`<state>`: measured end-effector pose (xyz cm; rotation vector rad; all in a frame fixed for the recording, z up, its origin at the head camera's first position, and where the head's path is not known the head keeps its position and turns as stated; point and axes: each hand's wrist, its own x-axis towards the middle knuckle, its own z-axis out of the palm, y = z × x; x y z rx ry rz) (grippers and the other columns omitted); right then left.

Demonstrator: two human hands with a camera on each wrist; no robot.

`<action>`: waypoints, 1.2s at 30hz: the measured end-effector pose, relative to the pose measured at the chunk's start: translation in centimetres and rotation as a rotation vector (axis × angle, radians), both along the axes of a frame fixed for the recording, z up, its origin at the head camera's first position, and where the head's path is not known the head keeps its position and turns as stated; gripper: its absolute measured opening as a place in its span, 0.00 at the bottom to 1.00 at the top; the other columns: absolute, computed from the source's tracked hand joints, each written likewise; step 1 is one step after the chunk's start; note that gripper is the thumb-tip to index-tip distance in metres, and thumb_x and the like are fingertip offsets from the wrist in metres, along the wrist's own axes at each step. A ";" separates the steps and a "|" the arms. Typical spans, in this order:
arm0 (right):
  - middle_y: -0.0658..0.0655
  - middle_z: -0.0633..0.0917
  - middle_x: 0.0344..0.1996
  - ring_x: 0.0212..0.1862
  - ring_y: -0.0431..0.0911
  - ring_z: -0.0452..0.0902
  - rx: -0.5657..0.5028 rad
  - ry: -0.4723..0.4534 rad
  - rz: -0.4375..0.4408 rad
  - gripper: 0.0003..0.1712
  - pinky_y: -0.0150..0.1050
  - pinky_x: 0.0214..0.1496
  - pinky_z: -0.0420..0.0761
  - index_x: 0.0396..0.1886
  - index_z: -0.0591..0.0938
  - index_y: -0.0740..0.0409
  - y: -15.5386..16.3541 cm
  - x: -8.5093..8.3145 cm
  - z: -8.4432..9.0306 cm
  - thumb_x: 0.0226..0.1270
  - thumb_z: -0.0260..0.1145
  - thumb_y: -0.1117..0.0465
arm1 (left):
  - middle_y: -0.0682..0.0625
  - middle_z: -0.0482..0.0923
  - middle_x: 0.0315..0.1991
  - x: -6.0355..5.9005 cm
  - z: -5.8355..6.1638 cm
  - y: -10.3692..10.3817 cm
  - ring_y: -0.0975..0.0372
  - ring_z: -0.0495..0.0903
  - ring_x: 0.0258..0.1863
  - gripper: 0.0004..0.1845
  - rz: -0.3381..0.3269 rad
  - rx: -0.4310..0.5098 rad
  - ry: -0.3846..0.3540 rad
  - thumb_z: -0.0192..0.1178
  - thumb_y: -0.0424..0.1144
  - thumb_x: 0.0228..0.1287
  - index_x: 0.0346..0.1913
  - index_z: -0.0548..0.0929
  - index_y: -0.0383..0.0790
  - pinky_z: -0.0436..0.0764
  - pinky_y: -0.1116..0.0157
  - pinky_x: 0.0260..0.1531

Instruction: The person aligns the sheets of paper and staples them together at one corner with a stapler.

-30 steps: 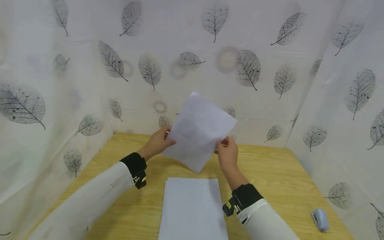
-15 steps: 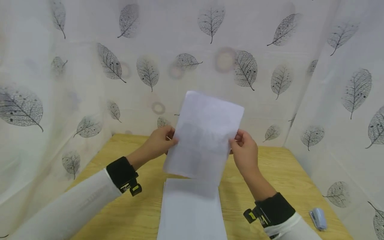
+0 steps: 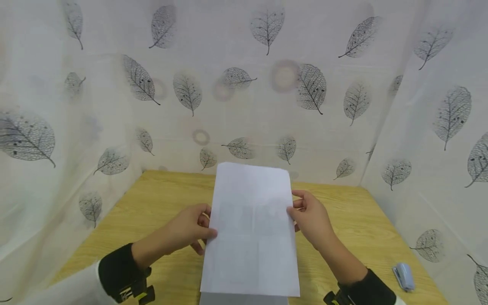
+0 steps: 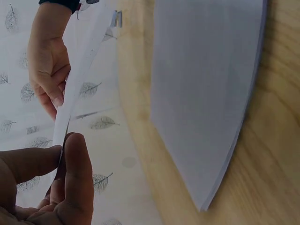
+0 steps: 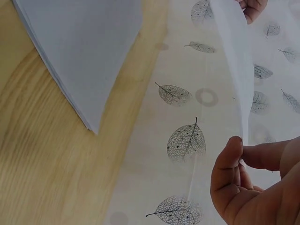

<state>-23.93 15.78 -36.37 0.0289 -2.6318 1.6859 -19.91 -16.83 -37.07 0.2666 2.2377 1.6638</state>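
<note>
Head view: a white sheet of paper (image 3: 251, 228) is held upright above the wooden tabletop (image 3: 343, 212), near its middle. The left hand (image 3: 188, 231) pinches the sheet's left edge, thumb in front and fingers curled behind; the right hand (image 3: 310, 218) grips the right edge the same way. The sheet's lower edge hangs over a stack of paper (image 3: 244, 298) lying flat at the near edge of the tabletop, mostly hidden behind the sheet. A small blue-grey stapler (image 3: 403, 276) lies at the near right corner, well apart from both hands. Leaf-print curtain (image 3: 114, 84) closes the back and both sides. Left wrist view: the sheet (image 4: 77, 79) appears edge-on, pinched between the left hand's thumb and fingers (image 4: 77, 178); the right hand (image 4: 47, 61) grips the opposite edge; the stack (image 4: 206, 89) lies flat on the tabletop (image 4: 276, 154), apart from the sheet. Right wrist view: the right hand's thumb (image 5: 227, 164) presses the sheet (image 5: 234, 56) against the fingers; the stack (image 5: 79, 47) rests on the tabletop (image 5: 47, 164) below.
</note>
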 end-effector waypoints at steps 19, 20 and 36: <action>0.57 0.79 0.35 0.26 0.46 0.75 0.264 -0.100 0.113 0.31 0.39 0.21 0.82 0.66 0.73 0.70 -0.7 2.5 -7.5 0.63 0.69 0.74 | 0.45 0.79 0.23 4.7 -8.5 0.6 0.61 0.80 0.12 0.17 0.020 -0.095 -0.094 0.72 0.26 0.52 0.39 0.73 0.34 0.82 0.60 0.13; 0.57 0.79 0.35 0.25 0.46 0.75 0.270 -0.103 0.120 0.32 0.38 0.21 0.82 0.67 0.73 0.71 -0.8 2.6 -7.6 0.63 0.69 0.74 | 0.46 0.78 0.22 4.7 -8.7 0.7 0.61 0.79 0.12 0.17 0.025 -0.117 -0.089 0.72 0.25 0.52 0.38 0.72 0.35 0.82 0.60 0.13; 0.55 0.82 0.32 0.29 0.43 0.78 0.417 -0.062 0.148 0.31 0.37 0.28 0.81 0.63 0.74 0.73 -1.5 2.4 -9.7 0.59 0.72 0.71 | 0.46 0.79 0.22 4.6 -9.0 0.6 0.60 0.81 0.14 0.15 0.012 -0.307 -0.092 0.74 0.28 0.54 0.36 0.75 0.37 0.82 0.63 0.14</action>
